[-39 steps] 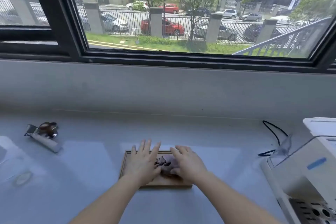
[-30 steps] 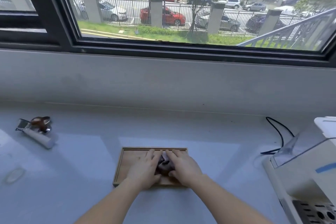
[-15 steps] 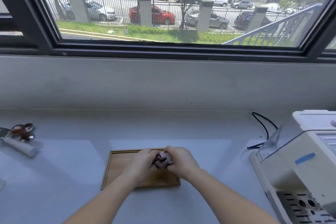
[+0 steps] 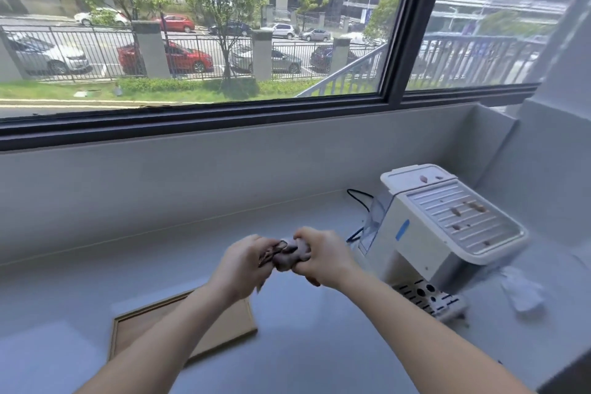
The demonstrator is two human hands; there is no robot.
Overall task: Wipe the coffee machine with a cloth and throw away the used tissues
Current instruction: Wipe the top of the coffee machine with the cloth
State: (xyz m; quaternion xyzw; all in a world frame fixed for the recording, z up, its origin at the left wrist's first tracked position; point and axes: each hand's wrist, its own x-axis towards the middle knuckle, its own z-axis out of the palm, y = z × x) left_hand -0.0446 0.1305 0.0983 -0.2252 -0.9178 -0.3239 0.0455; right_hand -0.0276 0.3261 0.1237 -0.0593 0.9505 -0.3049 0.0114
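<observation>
A bunched grey-brown cloth [image 4: 287, 255] is gripped between my left hand [image 4: 243, 261] and my right hand [image 4: 321, 257], held up in the air above the white counter [image 4: 160, 265]. The white coffee machine [image 4: 441, 227] stands to the right of my hands. Brown spots dot its ribbed top plate and lid. A crumpled white tissue [image 4: 523, 289] lies on the counter to the right of the machine.
A wooden tray [image 4: 224, 328] lies on the counter below my left forearm. A black cable [image 4: 359, 197] runs behind the machine. A grey wall and a wide window rise behind the counter, and a wall corner closes the right side.
Both hands gathered the cloth from the wooden tray and lifted it off. The view swung right, bringing the whole coffee machine and the tissue into sight.
</observation>
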